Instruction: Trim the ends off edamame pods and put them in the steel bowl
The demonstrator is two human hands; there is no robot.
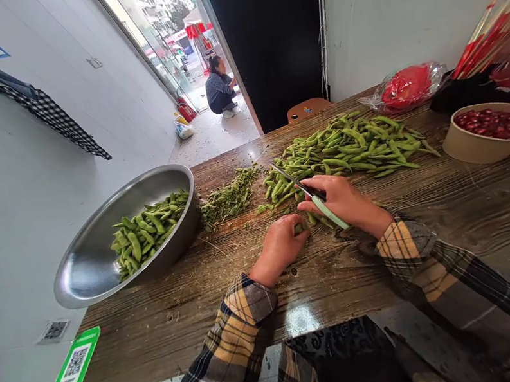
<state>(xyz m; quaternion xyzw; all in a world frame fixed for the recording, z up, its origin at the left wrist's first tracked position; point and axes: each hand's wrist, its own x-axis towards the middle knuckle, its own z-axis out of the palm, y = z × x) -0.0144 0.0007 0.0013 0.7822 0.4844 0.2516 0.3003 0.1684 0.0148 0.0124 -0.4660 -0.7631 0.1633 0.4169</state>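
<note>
Near the middle of the table, my right hand grips a pair of scissors with pale green handles, its blades pointing up and to the left. My left hand is closed just left of it, low over the wood, with a bit of green edamame pod showing between thumb and fingers. Beyond both hands spreads a large heap of edamame pods, and a few loose pods lie under my right hand. A smaller pile of green trimmings lies to the left. Further left, a steel bowl tilts and holds more pods.
At the right stands a paper bowl of dark red seeds, beside a red bundle in clear plastic and several red-wrapped sticks. A QR code card hangs at the table's left edge. A person crouches in the doorway.
</note>
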